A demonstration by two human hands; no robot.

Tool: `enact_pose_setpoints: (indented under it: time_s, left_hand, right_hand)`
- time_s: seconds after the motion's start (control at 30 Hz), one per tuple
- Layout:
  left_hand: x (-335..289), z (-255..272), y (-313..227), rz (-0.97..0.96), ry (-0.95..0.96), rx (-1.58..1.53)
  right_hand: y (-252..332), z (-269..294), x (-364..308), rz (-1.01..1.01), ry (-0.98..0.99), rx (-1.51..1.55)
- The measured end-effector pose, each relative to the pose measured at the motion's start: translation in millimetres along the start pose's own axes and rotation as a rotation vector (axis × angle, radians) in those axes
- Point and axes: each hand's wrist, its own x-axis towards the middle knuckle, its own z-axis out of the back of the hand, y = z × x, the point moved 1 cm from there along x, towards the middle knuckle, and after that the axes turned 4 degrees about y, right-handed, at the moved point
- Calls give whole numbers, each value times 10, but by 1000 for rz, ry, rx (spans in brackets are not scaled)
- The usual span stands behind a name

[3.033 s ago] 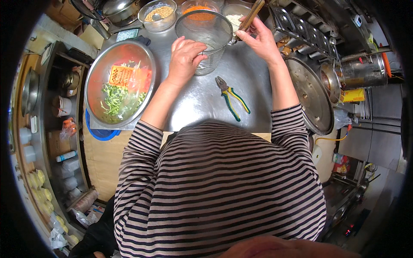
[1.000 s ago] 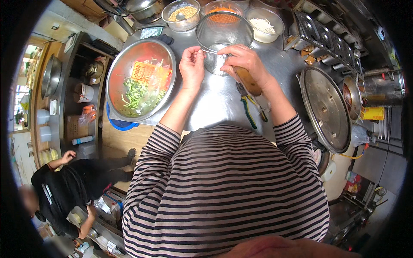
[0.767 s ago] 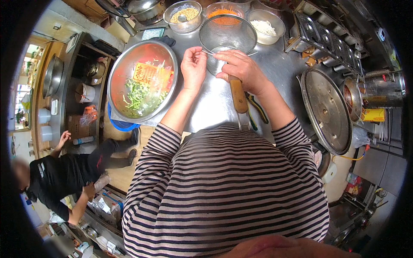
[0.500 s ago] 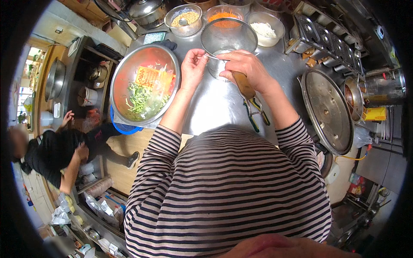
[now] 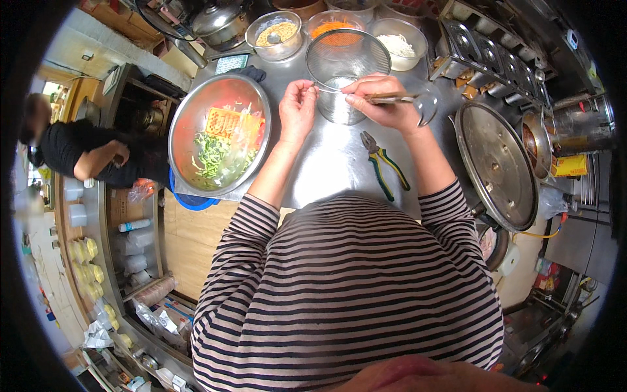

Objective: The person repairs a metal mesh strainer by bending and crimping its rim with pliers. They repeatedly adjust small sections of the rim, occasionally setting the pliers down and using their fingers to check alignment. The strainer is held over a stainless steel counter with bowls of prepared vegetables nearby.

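A round mesh strainer (image 5: 348,55) sits tilted on the steel table, with a shiny metal container (image 5: 343,112) below its near rim. Beside that rim, my left hand (image 5: 298,110) is closed in a pinch; whatever lies between its fingertips is too small to make out. My right hand (image 5: 382,101) grips a wooden handle (image 5: 390,98), which points right and has a curved metal piece at its end. Whether this handle is joined to the strainer, I cannot tell. Pliers (image 5: 384,164) with green and yellow grips lie on the table below my right hand.
Left of my hands stands a large steel bowl (image 5: 179,140) with cut greens and an orange basket (image 5: 225,124). Bowls of yellow bits (image 5: 275,32), carrot shreds (image 5: 332,27) and white strips (image 5: 396,45) line the back. A big round lid (image 5: 494,166) is at right. Another person (image 5: 85,150) stands far left.
The wooden handle in my right hand has swung from pointing down toward me to pointing right, uncovering the pliers. My left hand has shifted slightly. The other person has moved farther back.
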Motion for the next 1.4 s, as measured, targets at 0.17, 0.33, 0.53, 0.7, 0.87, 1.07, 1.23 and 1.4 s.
enact_pose_setpoints:
  time_s: [0.17, 0.33, 0.53, 0.7, 0.87, 1.07, 1.23, 1.4]
  left_hand:
    - [23, 103, -319, -307, 63, 486]
    - [144, 36, -519, -610, 328, 753]
    - [224, -36, -532, -736, 415, 810]
    - [274, -35, -592, -861, 465, 798]
    - [328, -34, -593, -896, 512, 854]
    - [306, -99, -494, -984, 412, 843]
    - [275, -167, -435, -933, 353, 782]
    - [232, -222, -449, -880, 318, 765]
  right_hand:
    - [-85, 158, -106, -435, 71, 227]
    - [-117, 252, -127, -492, 93, 235]
    - [-106, 254, -181, -384, 30, 158]
    - [-154, 301, -213, -311, 20, -77]
    - [-190, 308, -237, -298, 18, -162]
    - [-220, 282, -326, -251, -40, -126]
    - [-249, 243, -359, -213, -128, -81]
    - [-254, 266, -357, -242, -107, -71]
